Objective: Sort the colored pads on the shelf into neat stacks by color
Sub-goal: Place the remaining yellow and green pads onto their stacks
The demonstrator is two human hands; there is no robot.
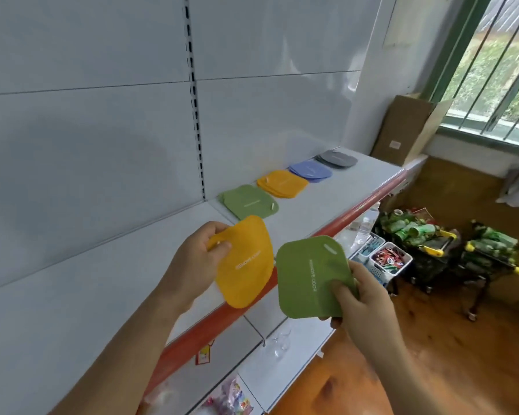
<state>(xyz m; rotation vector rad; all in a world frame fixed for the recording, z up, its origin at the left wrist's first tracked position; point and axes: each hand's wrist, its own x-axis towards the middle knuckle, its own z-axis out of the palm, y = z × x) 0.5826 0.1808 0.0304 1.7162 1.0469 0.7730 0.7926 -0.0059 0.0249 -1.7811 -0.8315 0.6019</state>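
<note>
Nearest to us in the head view, we hold our right hand low at centre-right, thumb pressed on the face of a green pad and fingers curled behind its lower right corner, so the pad is pinched and held off the shelf, its white lettering running vertically. Just to its left, our left hand pinches a yellow pad at its upper left corner, thumb on top beside the small slot, fingers folded behind. The two pads hang side by side, close but not touching, in front of the red front edge of the white shelf.

Further along the same shelf we see four stacks in a row running away to the right: a green stack closest to our hands, then a yellow stack, a blue stack and a grey stack. Each sits just beside the next, near the white back panel.

Beyond the shelf's far end we see a brown cardboard box standing below a barred window. Lower right, on the wooden floor, stand baskets of green packages, and a white bin of colourful small items sits on a lower shelf.
</note>
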